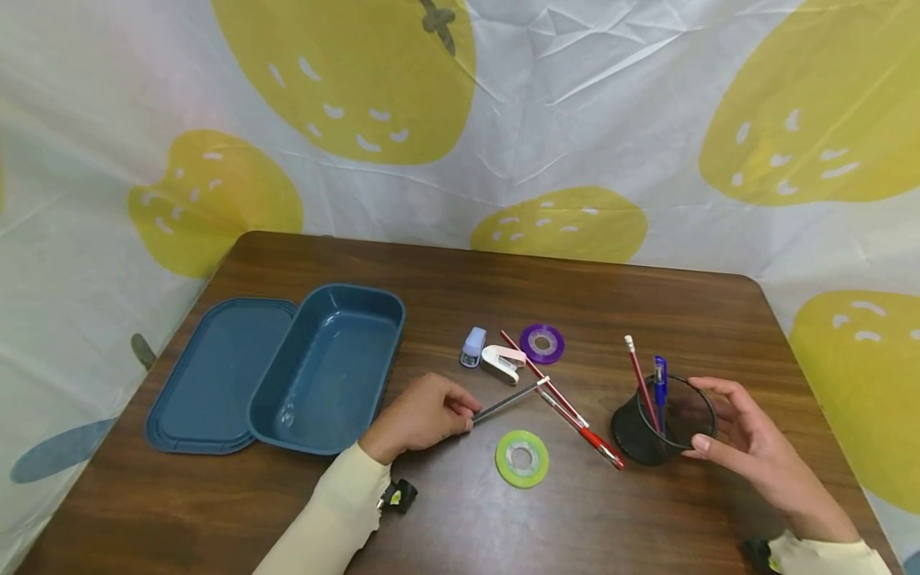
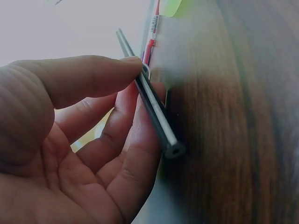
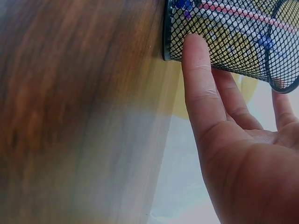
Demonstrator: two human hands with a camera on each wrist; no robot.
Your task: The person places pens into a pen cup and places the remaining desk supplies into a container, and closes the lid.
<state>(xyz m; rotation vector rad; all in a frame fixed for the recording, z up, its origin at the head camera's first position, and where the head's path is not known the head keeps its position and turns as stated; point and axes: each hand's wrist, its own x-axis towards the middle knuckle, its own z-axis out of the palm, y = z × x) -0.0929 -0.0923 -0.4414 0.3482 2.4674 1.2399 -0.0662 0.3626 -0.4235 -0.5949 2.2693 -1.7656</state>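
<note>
My left hand [image 1: 431,414] pinches a dark pencil [image 1: 510,400] with a white tip between thumb and fingers. In the left wrist view the pencil [image 2: 156,109] shows a pale stripe and a blunt end. My right hand [image 1: 755,455] holds a black mesh pen cup [image 1: 636,438], thumb on the near side and fingers around the far rim. The cup stands on the table, slightly tilted in appearance, with a red pencil [image 1: 638,375] and a blue pen [image 1: 660,387] in it. Between the hands lie a red pen [image 1: 600,447] and red pencils [image 1: 557,391].
A green tape roll [image 1: 505,471] lies near the front, a purple tape roll [image 1: 529,331] farther back. Beside the pencils are a white stapler [image 1: 498,366] and a small lavender stapler [image 1: 473,345]. At left, a blue tray [image 1: 338,383] overlaps its lid [image 1: 208,383].
</note>
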